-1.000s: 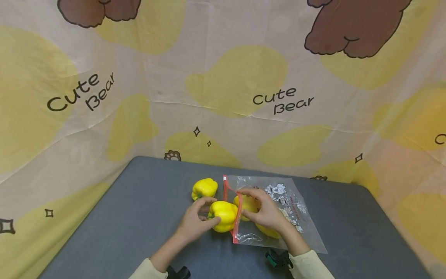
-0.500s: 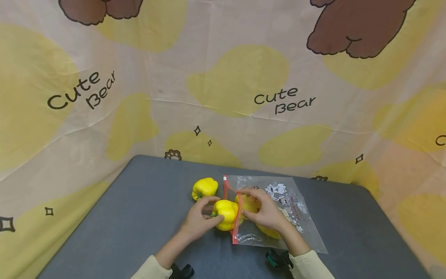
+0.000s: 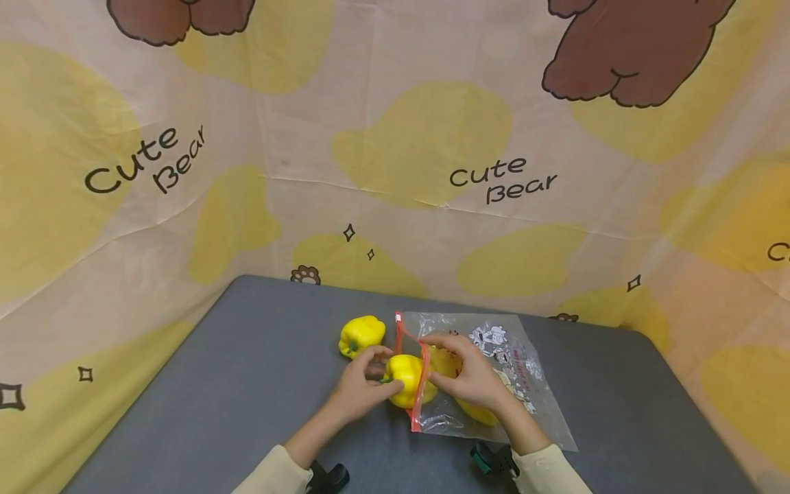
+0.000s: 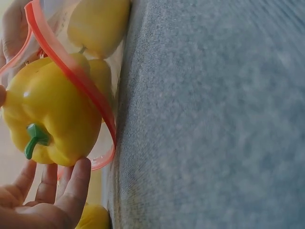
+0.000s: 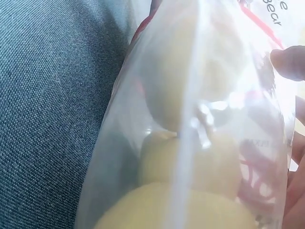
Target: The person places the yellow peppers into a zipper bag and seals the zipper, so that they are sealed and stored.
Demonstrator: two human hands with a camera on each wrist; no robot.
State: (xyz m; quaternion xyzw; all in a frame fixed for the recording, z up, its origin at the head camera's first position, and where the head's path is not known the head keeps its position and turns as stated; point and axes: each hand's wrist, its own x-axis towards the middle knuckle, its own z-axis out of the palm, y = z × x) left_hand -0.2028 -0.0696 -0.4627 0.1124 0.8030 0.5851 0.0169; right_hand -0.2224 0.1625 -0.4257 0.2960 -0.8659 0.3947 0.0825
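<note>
My left hand [image 3: 361, 387] grips a yellow bell pepper [image 3: 404, 381] by its stem end, fingers on one side and thumb on the other. The pepper's far part is inside the red-edged mouth of a clear zip bag [image 3: 549, 418]. In the left wrist view its green stem [image 4: 35, 140] points out of the bag, and the red zip edge [image 4: 71, 71] crosses over the pepper. My right hand [image 3: 469, 374] holds up the bag's upper side near the mouth. More yellow peppers [image 5: 171, 210] lie inside the bag, blurred through the plastic.
Behind my left hand, another yellow pepper [image 3: 362, 335] lies on the grey table [image 3: 259, 357], left of the bag mouth. A cloth with bear prints [image 3: 395, 151] hangs beyond the table's back edge. Dark wrist devices [image 3: 492, 458] sit at both cuffs.
My left hand has moved right, pushing the pepper further in through the bag's mouth. The right hand and the bag have stayed nearly in place.
</note>
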